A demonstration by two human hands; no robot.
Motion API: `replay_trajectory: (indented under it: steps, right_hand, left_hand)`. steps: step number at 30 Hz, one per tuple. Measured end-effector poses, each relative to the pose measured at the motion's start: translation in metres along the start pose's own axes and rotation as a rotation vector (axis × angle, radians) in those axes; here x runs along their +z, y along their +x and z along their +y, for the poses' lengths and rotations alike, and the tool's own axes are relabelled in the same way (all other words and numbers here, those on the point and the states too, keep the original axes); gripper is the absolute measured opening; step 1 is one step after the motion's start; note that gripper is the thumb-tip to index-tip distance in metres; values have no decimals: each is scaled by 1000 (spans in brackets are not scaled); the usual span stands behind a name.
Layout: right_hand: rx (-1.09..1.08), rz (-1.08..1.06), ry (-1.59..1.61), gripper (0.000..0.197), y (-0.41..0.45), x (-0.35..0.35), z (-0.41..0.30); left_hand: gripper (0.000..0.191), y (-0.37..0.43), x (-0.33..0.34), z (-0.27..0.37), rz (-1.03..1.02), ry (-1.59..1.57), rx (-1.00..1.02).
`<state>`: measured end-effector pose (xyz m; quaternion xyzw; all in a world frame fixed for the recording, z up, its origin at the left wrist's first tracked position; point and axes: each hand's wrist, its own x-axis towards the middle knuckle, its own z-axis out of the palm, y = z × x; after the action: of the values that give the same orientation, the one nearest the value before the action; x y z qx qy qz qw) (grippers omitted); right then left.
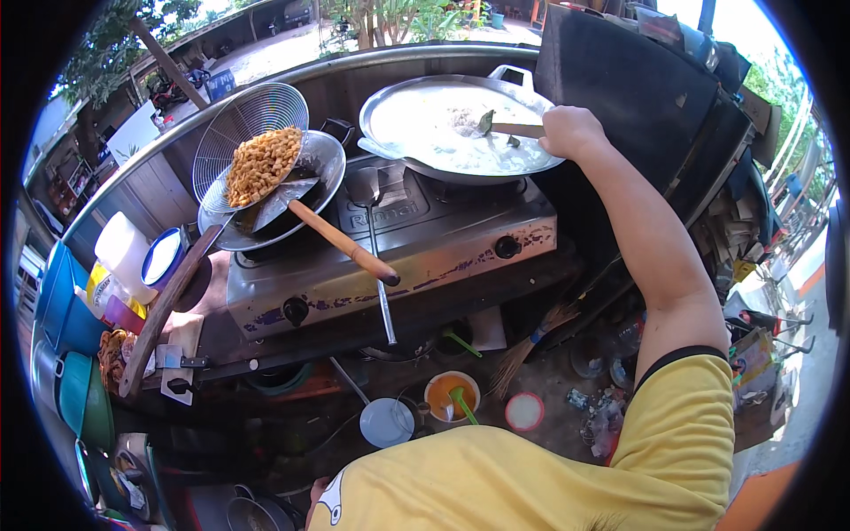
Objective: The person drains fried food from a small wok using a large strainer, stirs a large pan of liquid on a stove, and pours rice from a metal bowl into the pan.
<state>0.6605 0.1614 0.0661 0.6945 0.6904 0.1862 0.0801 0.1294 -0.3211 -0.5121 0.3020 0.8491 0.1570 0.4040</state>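
Note:
My right hand (574, 133) grips a wooden utensil handle (521, 129) over a wide metal wok (367, 136). White liquid (425, 126) fills the wok, with dark green leaf pieces (487, 122) by the utensil; its submerged end is hidden. Only a sliver of skin, seemingly my left hand (319, 490), shows beside my shirt, so its grasp is unclear. On the left burner, a smaller wok (335, 156) holds dark oil and a wooden-handled metal spatula (342, 242). Above it rests a wire strainer (216, 143) bearing fried brown cubes (262, 162).
A metal ladle (372, 232) lies across the two-burner Rinnai gas stove (431, 229). Plastic containers (126, 252) and a knife (189, 362) sit at left. Below are an orange-filled tub (435, 398), a white pan (387, 423) and a broom (531, 348). A dark panel (617, 99) stands at right.

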Motion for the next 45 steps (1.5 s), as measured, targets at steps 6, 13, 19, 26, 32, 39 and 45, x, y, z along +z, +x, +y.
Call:
replay_trajectory:
  steps: [6, 13, 19, 26, 32, 39, 45]
  right_hand:
    - [-151, 135, -181, 16, -9, -29, -3]
    - [-322, 269, -404, 8, -22, -62, 1]
    - [-354, 309, -500, 12, -61, -108, 2]
    - [48, -81, -544, 38, -102, -200, -4]
    - [170, -362, -419, 40, -62, -191, 22]
    - [245, -493, -78, 31, -65, -163, 24]
    - [68, -539, 33, 41, -57, -100, 6]
  left_hand:
    - [51, 4, -4, -3, -2, 7, 9]
    - [51, 13, -5, 7, -21, 18, 75]
    - [50, 21, 2, 16, -40, 36, 106]
    - [47, 25, 4, 32, -74, 23, 109]
    - [48, 27, 10, 29, -101, 7, 84]
    - [49, 39, 18, -12, -93, 36, 112]
    - [49, 34, 17, -9, -70, 48, 86]
